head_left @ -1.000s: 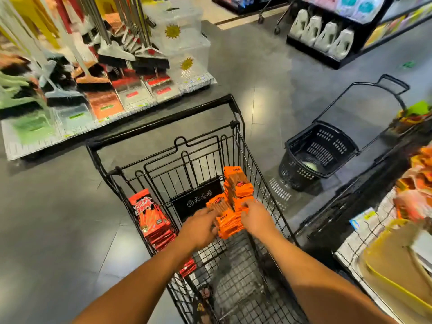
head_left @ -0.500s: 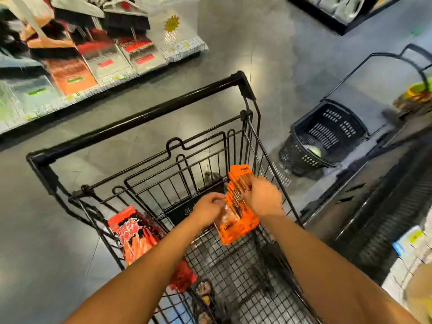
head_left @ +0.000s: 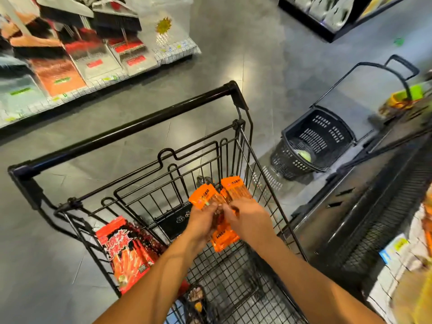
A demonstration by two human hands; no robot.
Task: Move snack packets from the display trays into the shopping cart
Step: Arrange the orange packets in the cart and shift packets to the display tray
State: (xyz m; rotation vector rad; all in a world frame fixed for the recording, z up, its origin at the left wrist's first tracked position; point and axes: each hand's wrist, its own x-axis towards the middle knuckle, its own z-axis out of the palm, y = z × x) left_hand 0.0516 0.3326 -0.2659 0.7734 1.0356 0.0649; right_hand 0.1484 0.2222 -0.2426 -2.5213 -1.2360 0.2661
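Spillage looks likeliest, since the left grip (head_left: 201, 226) and right grip (head_left: 249, 220) both clutch one splayed bundle of orange snack packets (head_left: 205, 196) held over the shopping cart (head_left: 243, 146) near its right wall, so a loose release could drop some outside the wire.

The left hand (head_left: 202, 222) and right hand (head_left: 247, 218) meet over the cart (head_left: 131, 139), holding small packets (head_left: 224, 238) between them. Bigger packets (head_left: 126, 256) stand inside the cart on its left side. A basket (head_left: 287, 160) sits on the floor (head_left: 257, 66) right of the cart. Brooms (head_left: 117, 22) fill a shelf (head_left: 93, 85) far left.
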